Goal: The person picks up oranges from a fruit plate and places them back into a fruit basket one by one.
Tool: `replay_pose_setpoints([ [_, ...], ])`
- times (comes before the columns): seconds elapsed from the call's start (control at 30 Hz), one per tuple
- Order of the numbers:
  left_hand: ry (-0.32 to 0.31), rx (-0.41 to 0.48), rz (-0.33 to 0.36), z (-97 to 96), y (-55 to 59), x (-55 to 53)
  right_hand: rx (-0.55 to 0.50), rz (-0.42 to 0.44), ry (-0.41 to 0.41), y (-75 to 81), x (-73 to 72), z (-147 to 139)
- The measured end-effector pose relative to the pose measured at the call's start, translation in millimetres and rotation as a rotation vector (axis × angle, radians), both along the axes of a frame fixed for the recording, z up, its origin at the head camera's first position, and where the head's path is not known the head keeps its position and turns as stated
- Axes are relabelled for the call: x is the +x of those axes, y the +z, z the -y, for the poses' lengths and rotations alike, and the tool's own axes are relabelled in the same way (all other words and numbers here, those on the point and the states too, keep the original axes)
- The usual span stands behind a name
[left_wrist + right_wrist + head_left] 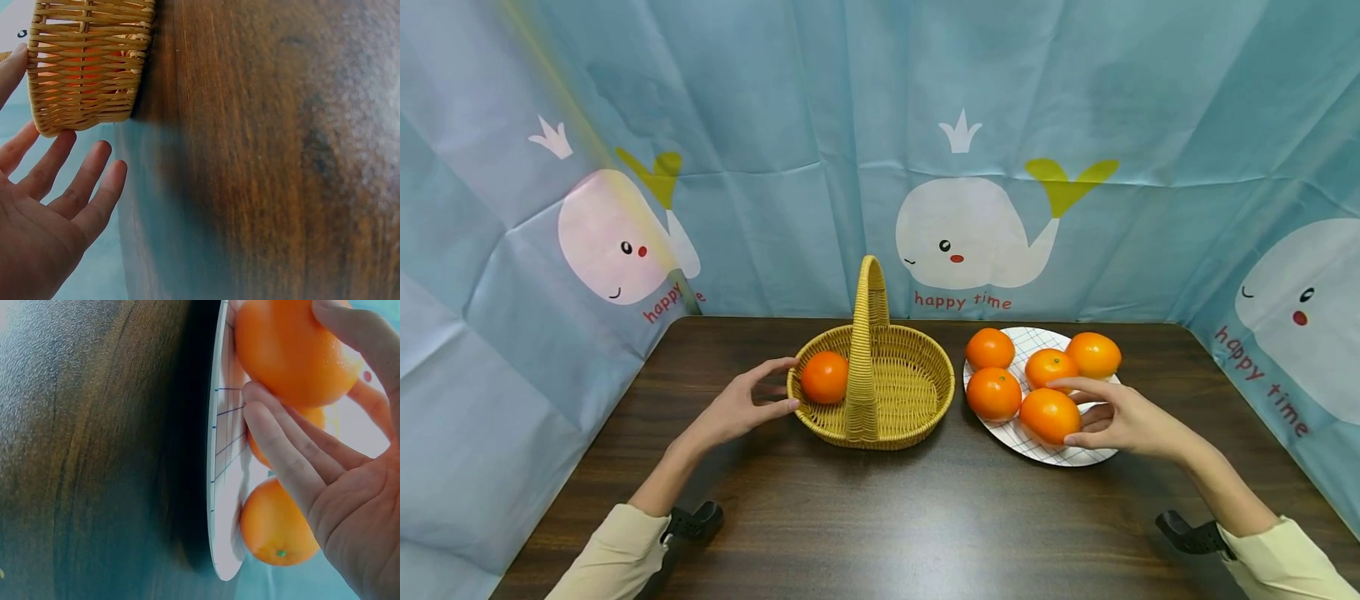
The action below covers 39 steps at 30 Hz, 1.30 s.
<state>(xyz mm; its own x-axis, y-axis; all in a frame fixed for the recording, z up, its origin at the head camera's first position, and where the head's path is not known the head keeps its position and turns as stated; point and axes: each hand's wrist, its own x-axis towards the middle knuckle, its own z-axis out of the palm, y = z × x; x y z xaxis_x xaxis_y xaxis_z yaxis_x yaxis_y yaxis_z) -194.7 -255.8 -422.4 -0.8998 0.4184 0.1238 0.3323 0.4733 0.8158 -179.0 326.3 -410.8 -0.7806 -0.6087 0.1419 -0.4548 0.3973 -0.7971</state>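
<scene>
My left hand [741, 408] is at the left end of a yellow wicker basket [945, 392] with a tall handle. Its fingers are spread, with index finger and thumb tips right at the rim; in the left wrist view, fingertips [65, 140] come up to the woven wall. One orange [825, 377] lies inside, left of the handle. My right hand [1123, 419] holds the front orange [1049, 416] on a round plate [1033, 338], thumb on one side and fingers on the other. In the right wrist view, fingers [269, 425] reach under that orange.
Several more oranges [993, 394] lie on the white plate with its grid pattern, close around the held one. Plate and basket stand side by side on a dark wooden table [850, 517]. A blue curtain [775, 233] with whale prints hangs behind.
</scene>
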Motion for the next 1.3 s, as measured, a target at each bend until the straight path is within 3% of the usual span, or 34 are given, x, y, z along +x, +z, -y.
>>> replay_pose_setpoints([
  [0.53, 0.005, 0.003, -0.008, -0.9, -1.2, 1.6, 0.023, 0.004, -0.035, 12.2, 3.1, -13.0],
  [0.8, -0.001, 0.023, -0.003, -1.0, 1.1, 0.8, -0.042, -0.035, -0.037, 24.0, 4.8, -14.9],
  [1.03, 0.002, 0.007, -0.005, -0.2, 1.8, 0.4, -0.094, -0.055, -0.007, 29.9, 0.0, -9.6],
  [1.3, -0.005, -0.011, -0.029, 0.1, 0.4, 0.2, -0.086, -0.098, -0.026, 34.3, -5.4, -1.6],
])
